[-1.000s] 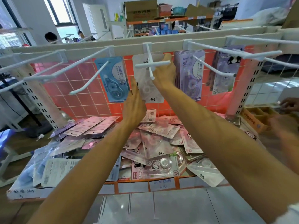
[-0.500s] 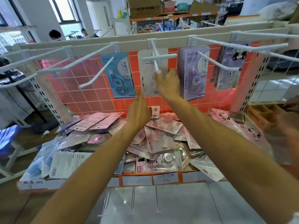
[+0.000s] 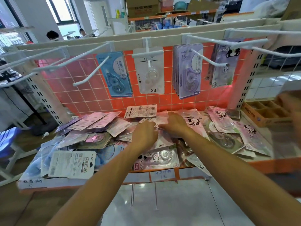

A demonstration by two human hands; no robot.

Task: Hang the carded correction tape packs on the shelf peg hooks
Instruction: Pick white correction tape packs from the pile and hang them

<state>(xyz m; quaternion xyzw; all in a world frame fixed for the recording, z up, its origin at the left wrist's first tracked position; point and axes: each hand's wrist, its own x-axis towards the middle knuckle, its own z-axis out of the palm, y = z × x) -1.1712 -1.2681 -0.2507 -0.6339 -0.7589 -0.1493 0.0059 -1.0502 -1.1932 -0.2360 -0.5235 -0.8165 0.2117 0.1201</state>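
Facing me hang a sky-blue carded tape pack (image 3: 114, 74), a clear white pack (image 3: 151, 70) marked 36 in black, a stack of lilac packs (image 3: 189, 70) and a purple panda-print pack (image 3: 225, 62), over an orange-red backboard (image 3: 68, 82) with pale gridlines. Below me lie pink panda-patterned cards (image 3: 223, 118).

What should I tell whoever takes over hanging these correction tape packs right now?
Left hand and right hand: both down on the loose pile of packs on the shelf, close together; whether either has a grip cannot be told.
Done: blue packs, a clear pack marked 36, a purple stack and panda packs hang on peg hooks.
Left: many packs lie in the pile; the far-left hooks are bare.
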